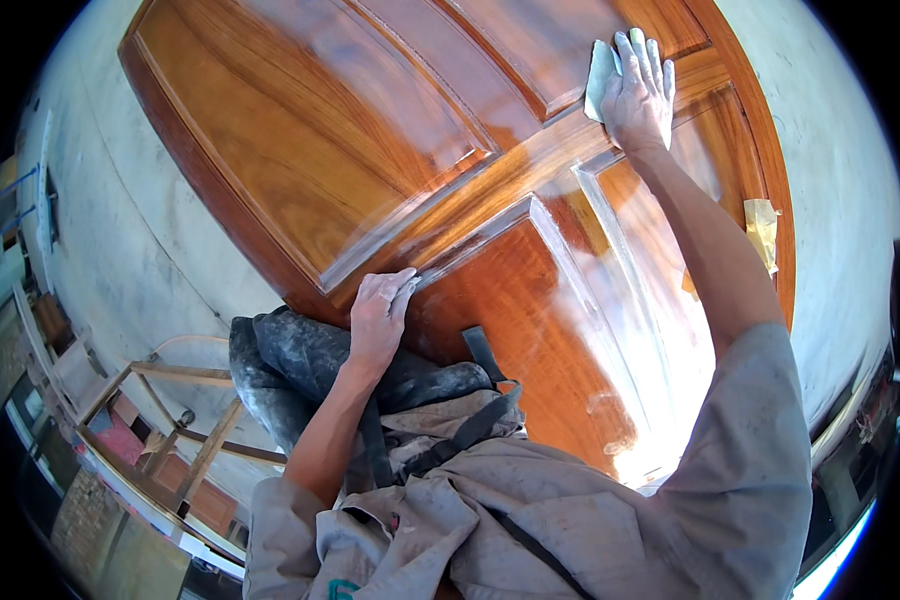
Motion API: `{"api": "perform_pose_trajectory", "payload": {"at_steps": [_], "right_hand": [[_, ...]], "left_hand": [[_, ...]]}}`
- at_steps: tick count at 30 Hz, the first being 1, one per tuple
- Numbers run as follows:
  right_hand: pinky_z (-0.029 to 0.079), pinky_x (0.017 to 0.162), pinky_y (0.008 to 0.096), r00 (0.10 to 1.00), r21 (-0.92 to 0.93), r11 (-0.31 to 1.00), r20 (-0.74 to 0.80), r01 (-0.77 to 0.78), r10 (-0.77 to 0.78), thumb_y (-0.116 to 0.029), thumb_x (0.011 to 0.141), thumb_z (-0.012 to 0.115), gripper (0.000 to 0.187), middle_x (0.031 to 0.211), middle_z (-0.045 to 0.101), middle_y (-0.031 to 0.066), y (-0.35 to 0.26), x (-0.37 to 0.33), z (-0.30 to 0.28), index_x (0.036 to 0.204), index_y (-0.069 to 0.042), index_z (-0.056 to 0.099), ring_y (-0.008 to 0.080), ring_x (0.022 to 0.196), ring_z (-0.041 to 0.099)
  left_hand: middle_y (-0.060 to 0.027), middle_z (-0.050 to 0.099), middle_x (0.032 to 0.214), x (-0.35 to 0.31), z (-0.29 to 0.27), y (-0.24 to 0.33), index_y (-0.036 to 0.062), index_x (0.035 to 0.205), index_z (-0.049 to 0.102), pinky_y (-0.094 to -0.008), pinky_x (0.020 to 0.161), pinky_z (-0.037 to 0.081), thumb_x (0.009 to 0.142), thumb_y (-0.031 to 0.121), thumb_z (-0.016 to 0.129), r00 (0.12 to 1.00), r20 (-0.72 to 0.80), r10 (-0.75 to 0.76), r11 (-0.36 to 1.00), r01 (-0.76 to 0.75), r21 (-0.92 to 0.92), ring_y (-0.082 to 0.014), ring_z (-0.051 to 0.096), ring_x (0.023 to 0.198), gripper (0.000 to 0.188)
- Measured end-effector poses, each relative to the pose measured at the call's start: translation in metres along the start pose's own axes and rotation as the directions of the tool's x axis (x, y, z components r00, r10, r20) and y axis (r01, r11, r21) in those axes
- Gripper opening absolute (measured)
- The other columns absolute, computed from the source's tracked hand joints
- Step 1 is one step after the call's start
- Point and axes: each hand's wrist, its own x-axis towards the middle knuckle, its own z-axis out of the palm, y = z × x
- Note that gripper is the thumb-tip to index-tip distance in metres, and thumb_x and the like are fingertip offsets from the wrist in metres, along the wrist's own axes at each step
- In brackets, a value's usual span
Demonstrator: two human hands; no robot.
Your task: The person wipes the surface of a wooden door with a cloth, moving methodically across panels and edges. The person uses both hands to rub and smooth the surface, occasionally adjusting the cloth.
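Note:
A brown panelled wooden door (pixel 540 330) lies tilted across the view, with whitish dust on its mouldings and rails. My right hand (pixel 638 105), dusty white, is stretched to the far right of the door. It presses a pale green sheet of sandpaper (pixel 599 80) against the wood; part of the sheet sticks out beside the thumb. Closer to me, my left hand (pixel 378 315) rests at the door's cross rail, just above my bent knee. Its fingers are drawn together, and whatever they may hold is hidden.
A folded tan piece of paper (pixel 762 235) lies on the door's right edge. My dusty dark trouser leg (pixel 300 350) is against the near left edge. A wooden frame (pixel 205 450) stands at lower left on the grey concrete floor (pixel 160 200). A dark strap (pixel 475 425) hangs at my waist.

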Motion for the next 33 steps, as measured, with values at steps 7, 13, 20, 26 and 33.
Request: {"api": "perform_pose_trajectory", "payload": {"at_steps": [7, 13, 20, 26, 33], "right_hand": [[0.018, 0.130, 0.0534, 0.999, -0.022, 0.999, -0.024, 0.043, -0.043, -0.022, 0.105, 0.046, 0.053, 0.168, 0.039, 0.0114, 0.006, 0.000, 0.005, 0.158, -0.015, 0.045, 0.0334, 0.157, 0.031], [0.019, 0.130, 0.0537, 1.000, -0.023, 1.000, 0.001, 0.009, -0.009, -0.024, 0.106, 0.045, 0.052, 0.168, 0.039, 0.0117, 0.004, 0.001, 0.003, 0.157, -0.015, 0.045, 0.0342, 0.157, 0.031], [0.017, 0.131, 0.0530, 1.000, -0.010, 1.000, 0.022, 0.003, -0.003, -0.024, 0.106, 0.044, 0.052, 0.169, 0.037, 0.0117, 0.002, 0.000, -0.001, 0.157, -0.015, 0.045, 0.0333, 0.158, 0.029], [0.016, 0.131, 0.0520, 1.000, -0.016, 1.000, 0.007, 0.009, -0.009, -0.024, 0.106, 0.045, 0.052, 0.169, 0.037, 0.0116, 0.004, 0.000, 0.002, 0.158, -0.015, 0.045, 0.0322, 0.159, 0.029], [0.016, 0.131, 0.0523, 1.000, -0.012, 1.000, 0.011, 0.002, -0.002, -0.025, 0.107, 0.047, 0.053, 0.169, 0.037, 0.0115, 0.001, 0.001, 0.001, 0.158, -0.016, 0.044, 0.0330, 0.159, 0.029]], "left_hand": [[-0.0077, 0.070, 0.096, -0.003, 0.005, 0.000, 0.0041, 0.100, 0.078, -0.0381, 0.084, 0.050, 0.086, 0.002, 0.080, 0.996, -0.070, 0.061, 0.994, -0.054, 0.095, -0.0277, 0.063, 0.094, 0.015], [-0.0072, 0.070, 0.095, -0.006, 0.009, -0.016, 0.0063, 0.098, 0.077, -0.0394, 0.084, 0.048, 0.085, 0.002, 0.081, 0.991, -0.065, 0.116, 0.992, -0.112, 0.054, -0.0269, 0.063, 0.094, 0.014], [-0.0075, 0.071, 0.094, -0.002, 0.011, -0.014, 0.0056, 0.096, 0.077, -0.0393, 0.082, 0.048, 0.083, 0.002, 0.082, 0.981, -0.046, 0.189, 0.980, -0.186, 0.067, -0.0275, 0.064, 0.090, 0.015], [-0.0076, 0.071, 0.093, 0.007, 0.013, -0.011, 0.0047, 0.095, 0.077, -0.0391, 0.081, 0.049, 0.081, 0.001, 0.082, 0.976, -0.037, 0.215, 0.975, -0.212, 0.064, -0.0276, 0.064, 0.089, 0.016], [-0.0052, 0.069, 0.092, 0.042, 0.044, 0.020, 0.0068, 0.097, 0.073, -0.0398, 0.077, 0.048, 0.081, 0.003, 0.082, 0.930, -0.103, 0.352, 0.936, -0.347, 0.062, -0.0273, 0.063, 0.086, 0.019]]}}
